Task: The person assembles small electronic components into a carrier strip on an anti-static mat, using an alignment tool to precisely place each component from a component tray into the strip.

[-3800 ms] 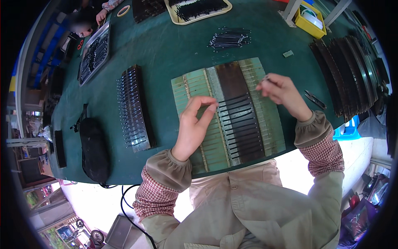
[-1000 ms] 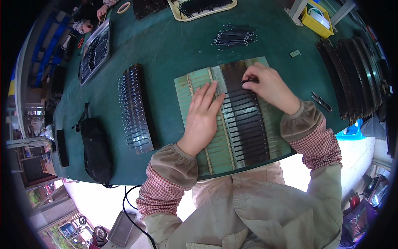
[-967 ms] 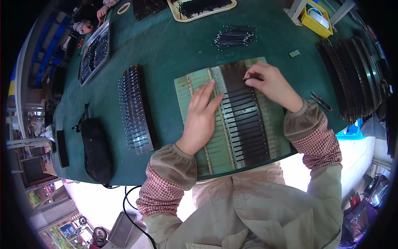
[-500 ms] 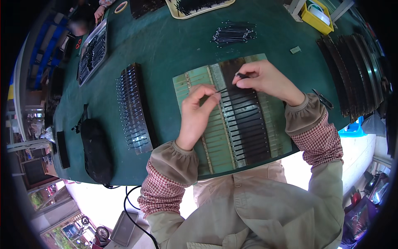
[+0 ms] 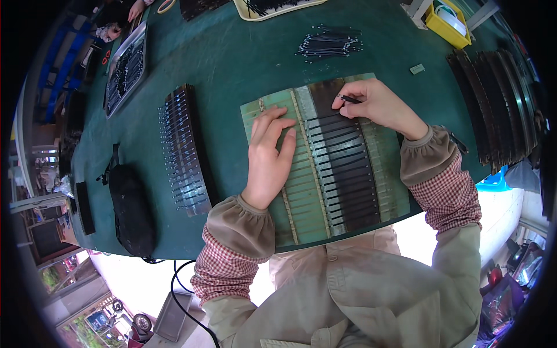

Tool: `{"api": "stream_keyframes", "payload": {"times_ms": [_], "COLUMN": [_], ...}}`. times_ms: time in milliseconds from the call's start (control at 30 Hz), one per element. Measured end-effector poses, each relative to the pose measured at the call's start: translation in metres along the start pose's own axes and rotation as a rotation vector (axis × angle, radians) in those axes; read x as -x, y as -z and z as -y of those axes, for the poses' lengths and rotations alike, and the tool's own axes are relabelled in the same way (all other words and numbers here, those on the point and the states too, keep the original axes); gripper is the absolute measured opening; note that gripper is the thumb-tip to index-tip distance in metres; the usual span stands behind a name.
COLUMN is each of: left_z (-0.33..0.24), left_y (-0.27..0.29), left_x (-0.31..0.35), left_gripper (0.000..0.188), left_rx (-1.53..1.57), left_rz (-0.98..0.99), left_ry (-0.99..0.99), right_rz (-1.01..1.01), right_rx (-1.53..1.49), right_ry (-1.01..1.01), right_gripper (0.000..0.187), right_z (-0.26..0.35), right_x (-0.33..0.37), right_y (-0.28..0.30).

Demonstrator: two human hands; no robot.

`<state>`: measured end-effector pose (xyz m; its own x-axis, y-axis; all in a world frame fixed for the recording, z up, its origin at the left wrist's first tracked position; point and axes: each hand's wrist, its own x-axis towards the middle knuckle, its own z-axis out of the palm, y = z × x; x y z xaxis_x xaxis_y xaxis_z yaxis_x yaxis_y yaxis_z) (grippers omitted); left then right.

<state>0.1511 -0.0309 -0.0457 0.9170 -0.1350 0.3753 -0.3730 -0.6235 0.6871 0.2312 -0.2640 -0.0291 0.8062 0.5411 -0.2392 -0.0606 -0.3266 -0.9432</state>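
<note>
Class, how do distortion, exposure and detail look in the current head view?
In the head view, the green table bows along its near edge, the floor washes out white, corners go black, and the black pieces in the right hand show little detail.

I'm in some kind of assembly workshop, going by the big green counter [image 5: 232,69], heap of black pins [image 5: 329,44], metal parts tray [image 5: 112,108], stacked dark strips [image 5: 493,107] and co-worker's hand [image 5: 136,9] off left.

A grooved green board [image 5: 301,197] lies flat at centre frame; a dark strip [image 5: 325,95] runs down it. Slim black rods [image 5: 342,137] cross the strip in parallel.
</note>
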Motion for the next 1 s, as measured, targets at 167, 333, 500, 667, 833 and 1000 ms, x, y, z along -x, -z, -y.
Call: {"api": "stream_keyframes", "payload": {"times_ms": [167,333,500,667,833,1000], "left_z": [0.0,0.0,0.0,-0.003,-0.009,0.0], "left_y": [-0.001,-0.001,0.0,-0.005,-0.007,-0.004], "left_x": [0.0,0.0,0.0,0.0,0.005,0.003], "left_gripper": [0.012,0.012,0.016,0.026,0.037,0.042], "left_rx": [0.001,0.011,0.01,-0.028,-0.393,-0.231], "left_rz": [0.0,-0.004,0.017,0.059,0.201,0.222], "left_ry": [0.006,0.009,0.01,-0.082,-0.254,-0.205], "right_rz": [0.018,0.023,0.029,-0.008,-0.099,-0.228], "right_rx": [0.009,0.023,0.045,0.119,0.293,0.385], "right_ry": [0.009,0.008,0.013,0.048,0.097,0.167], "right_gripper": [0.016,0.016,0.016,0.016,0.014,0.015], "right_z": [0.001,0.002,0.001,0.0,0.004,0.001], "right_x": [0.001,-0.001,-0.004,-0.005,0.005,0.01], "right_y": [0.007,0.005,0.002,-0.002,-0.009,0.001]}}
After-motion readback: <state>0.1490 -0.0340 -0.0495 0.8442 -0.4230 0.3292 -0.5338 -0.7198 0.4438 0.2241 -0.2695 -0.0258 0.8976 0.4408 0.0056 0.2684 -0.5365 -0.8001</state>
